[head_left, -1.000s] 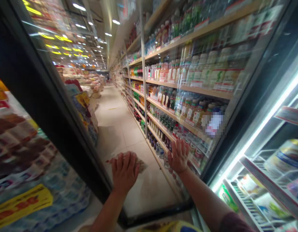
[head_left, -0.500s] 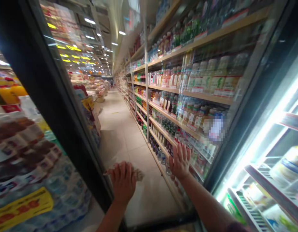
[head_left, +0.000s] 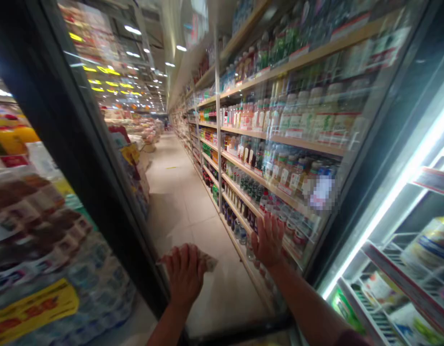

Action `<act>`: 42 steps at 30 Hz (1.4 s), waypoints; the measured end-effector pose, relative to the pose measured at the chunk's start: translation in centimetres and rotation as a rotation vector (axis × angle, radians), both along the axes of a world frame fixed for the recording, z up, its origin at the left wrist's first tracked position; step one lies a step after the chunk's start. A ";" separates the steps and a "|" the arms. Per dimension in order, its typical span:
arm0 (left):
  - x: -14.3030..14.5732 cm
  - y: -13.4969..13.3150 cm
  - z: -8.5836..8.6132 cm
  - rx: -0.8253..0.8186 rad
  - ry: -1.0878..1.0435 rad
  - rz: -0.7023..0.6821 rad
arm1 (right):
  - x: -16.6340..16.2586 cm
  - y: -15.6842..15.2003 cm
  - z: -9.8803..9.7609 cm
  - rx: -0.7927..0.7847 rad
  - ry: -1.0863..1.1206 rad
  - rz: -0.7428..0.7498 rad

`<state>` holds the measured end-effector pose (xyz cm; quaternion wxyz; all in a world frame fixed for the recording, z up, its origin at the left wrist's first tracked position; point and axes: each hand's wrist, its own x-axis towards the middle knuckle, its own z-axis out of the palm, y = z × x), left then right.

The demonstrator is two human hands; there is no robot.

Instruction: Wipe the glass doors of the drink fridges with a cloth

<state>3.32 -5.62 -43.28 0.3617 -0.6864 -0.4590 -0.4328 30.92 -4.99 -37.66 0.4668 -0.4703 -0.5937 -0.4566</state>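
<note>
A glass door with a black frame (head_left: 95, 168) stands open at an angle before me. My left hand (head_left: 184, 274) presses a crumpled, light beige cloth (head_left: 209, 262) to the lower part of the pane, fingers curved over it. Most of the cloth lies hidden beneath that hand. To the right, my right hand (head_left: 268, 240) rests against the same pane with its fingers spread and nothing in it.
Lit fridge shelves (head_left: 391, 269) with packaged goods stand close on the right. Stacked packs of bottles (head_left: 81, 274) and a yellow price sign (head_left: 34, 307) are at left. Through the glass show an aisle floor (head_left: 167, 168) and bottle-filled shelves (head_left: 243, 127).
My left hand and the cloth have shifted slightly right and down over the glass. My right hand stays in nearly the same spot.
</note>
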 end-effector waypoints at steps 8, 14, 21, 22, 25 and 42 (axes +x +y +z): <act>-1.8 1.7 8.9 0.097 -0.158 -0.005 | -0.1 -0.1 0.2 0.004 -0.014 -0.002; 0.0 -0.7 -4.3 -0.010 0.060 -0.022 | -0.2 -0.2 0.4 0.011 -0.011 -0.008; -0.3 1.5 4.8 0.015 -0.087 -0.015 | -0.2 -0.1 0.6 0.018 -0.023 -0.024; -0.1 1.8 6.6 0.030 -0.122 -0.014 | -0.2 0.0 0.6 0.014 -0.023 -0.028; 0.8 1.7 7.6 0.046 -0.145 -0.009 | -0.1 0.2 0.4 0.002 -0.022 -0.034; 2.1 1.6 7.4 0.077 -0.063 -0.074 | -0.2 0.3 0.4 0.002 -0.026 -0.042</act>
